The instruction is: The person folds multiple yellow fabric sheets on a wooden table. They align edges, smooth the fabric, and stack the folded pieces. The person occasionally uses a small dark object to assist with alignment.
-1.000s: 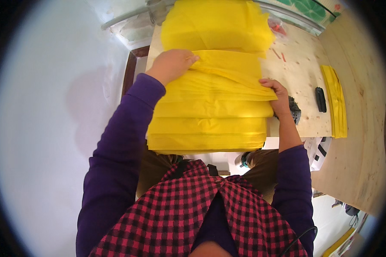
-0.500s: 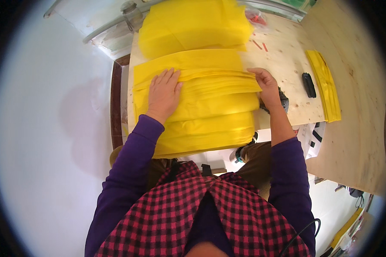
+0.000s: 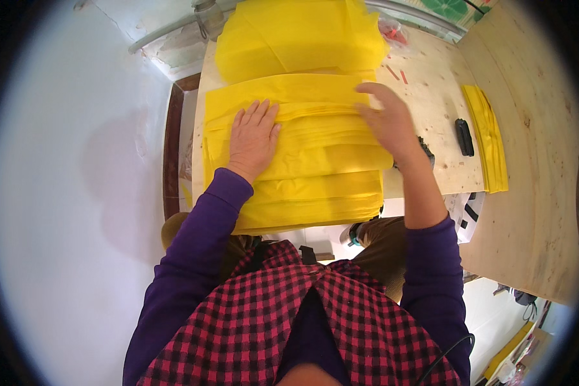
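Note:
Layered yellow fabric sheets [image 3: 321, 157] lie in a folded stack at the near edge of the wooden table, some of them overhanging it. My left hand [image 3: 254, 138] rests flat on the stack's left part, fingers stretched out and pointing away from me. Over the right edge of the same stack is my right hand [image 3: 389, 122], slightly blurred, its fingers apart and curved with nothing seen between them. Whether its fingertips touch the fabric I cannot tell. A black object [image 3: 426, 151] is partly hidden behind my right wrist.
Another pile of yellow fabric [image 3: 299, 38] stands at the far side of the wooden table [image 3: 437, 83]. To the right lie a black oblong item [image 3: 464, 137] and a folded yellow strip [image 3: 487, 138] beside the wooden panel [image 3: 534, 167]. A glass jar [image 3: 208, 18] stands far left.
My right hand has let go of the stack's right edge, where its fingers were pinching the layers, and has moved left and slightly away over the fabric. My left hand stays flat.

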Available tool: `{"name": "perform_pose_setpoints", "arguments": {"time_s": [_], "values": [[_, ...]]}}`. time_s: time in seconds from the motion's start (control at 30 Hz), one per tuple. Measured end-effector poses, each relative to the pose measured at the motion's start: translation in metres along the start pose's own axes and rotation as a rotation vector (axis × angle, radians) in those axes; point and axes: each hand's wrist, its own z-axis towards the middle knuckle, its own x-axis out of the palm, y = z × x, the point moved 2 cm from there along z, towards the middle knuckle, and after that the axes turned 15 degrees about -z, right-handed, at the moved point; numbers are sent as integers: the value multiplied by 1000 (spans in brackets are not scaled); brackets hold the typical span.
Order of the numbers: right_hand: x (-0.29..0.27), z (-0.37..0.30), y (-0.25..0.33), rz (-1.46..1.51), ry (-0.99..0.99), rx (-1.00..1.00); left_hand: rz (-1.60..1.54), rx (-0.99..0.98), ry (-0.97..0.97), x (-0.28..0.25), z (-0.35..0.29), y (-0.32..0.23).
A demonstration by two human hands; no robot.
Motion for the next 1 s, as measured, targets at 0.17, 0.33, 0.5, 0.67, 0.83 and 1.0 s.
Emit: {"name": "perform_pose_setpoints", "arguments": {"time_s": [0.17, 0.33, 0.5, 0.67, 0.83, 1.0], "values": [[42, 7, 53, -258, 125, -178, 24, -9, 7, 2, 0, 1], [66, 12, 70, -421, 166, -213, 25, -5, -8, 2, -1, 1], [77, 22, 71, -526, 267, -173, -11, -21, -5, -4, 3, -5], [89, 31, 66, -574, 359, -129, 13, -49, 49, -18, 14, -6], [93, 25, 61, -574, 278, -160, 35, -69, 89, -26, 27, -2], [95, 20, 60, -558, 211, -131, 97, -108, 188, -34, 35, 4]]}}
